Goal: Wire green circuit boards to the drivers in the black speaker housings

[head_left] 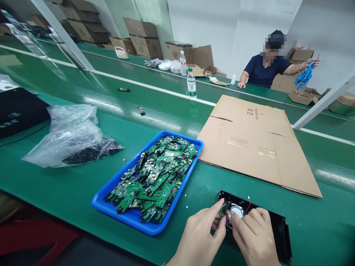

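The left hand [198, 231] is closed, thumb and fingertips pinching a small green circuit board [223, 210] over the left end of the black case [279, 231]; the right hand [253, 232] is curled over the round speaker [236, 211] just beside that board, though whether it grips anything cannot be told; the case lies on the green surface [63, 188], right of the blue tray [152, 231] piled with similar boards; the step in hand looks like bringing board and speaker together at the case; the next move would seem to call for a light, steady pinch, with the red wire [249, 201] kept free of the fingers.
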`<action>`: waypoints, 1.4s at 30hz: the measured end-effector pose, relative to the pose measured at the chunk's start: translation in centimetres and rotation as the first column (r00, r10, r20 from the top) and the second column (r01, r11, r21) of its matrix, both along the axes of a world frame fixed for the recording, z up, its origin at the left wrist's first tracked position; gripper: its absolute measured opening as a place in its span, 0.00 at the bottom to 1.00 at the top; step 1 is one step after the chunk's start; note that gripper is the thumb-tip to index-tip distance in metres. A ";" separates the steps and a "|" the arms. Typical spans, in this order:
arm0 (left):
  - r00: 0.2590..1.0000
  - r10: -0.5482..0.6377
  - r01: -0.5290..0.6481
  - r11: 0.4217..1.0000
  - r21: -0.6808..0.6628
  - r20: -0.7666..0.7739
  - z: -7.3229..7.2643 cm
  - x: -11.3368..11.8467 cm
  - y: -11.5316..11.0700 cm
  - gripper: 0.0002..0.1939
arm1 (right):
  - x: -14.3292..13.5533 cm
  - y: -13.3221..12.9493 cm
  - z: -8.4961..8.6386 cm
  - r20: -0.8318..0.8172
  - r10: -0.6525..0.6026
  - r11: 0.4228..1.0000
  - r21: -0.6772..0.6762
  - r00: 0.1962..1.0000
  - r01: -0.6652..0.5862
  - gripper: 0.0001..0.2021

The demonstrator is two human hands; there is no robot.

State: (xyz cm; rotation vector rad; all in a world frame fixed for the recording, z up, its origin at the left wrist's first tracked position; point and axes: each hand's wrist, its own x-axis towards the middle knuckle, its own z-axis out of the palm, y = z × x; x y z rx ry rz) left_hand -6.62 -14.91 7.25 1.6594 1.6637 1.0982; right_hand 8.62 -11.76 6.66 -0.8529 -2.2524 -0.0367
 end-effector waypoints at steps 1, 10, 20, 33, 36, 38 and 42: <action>1.000 0.005 -0.005 1.000 -0.013 0.006 0.1 0.1 0.1 0.18 | 0.0 0.0 0.0 -0.003 0.000 1.000 0.004 1.000 0.000 0.06; 0.975 -0.021 0.073 0.970 -0.232 0.219 0.8 -0.2 0.6 0.16 | -0.7 -0.4 -0.9 -0.029 -0.054 0.998 0.039 0.998 0.055 0.10; 0.546 0.173 0.319 0.862 -0.395 0.819 1.1 -1.6 1.2 0.15 | 0.0 -0.3 0.3 0.058 0.092 0.995 0.041 0.994 -0.094 0.08; 0.561 0.168 0.303 0.870 -0.390 0.810 0.3 -0.9 0.8 0.09 | -0.1 0.1 0.8 0.014 0.173 0.984 0.038 0.985 -0.173 0.11; 0.622 0.137 0.291 0.874 -0.390 0.771 0.3 -1.1 0.6 0.08 | -0.5 0.0 0.8 -0.043 0.172 0.985 -0.006 0.984 -0.172 0.11; 0.616 0.102 0.321 0.873 -0.367 0.781 0.2 -1.4 0.3 0.09 | -0.4 0.0 1.1 -0.062 0.173 0.983 -0.056 0.983 -0.177 0.09; 0.683 0.118 0.272 0.875 -0.401 0.721 -0.2 -2.5 -1.0 0.15 | 2.1 0.5 1.9 -0.093 0.118 0.955 -0.261 0.989 -0.139 0.10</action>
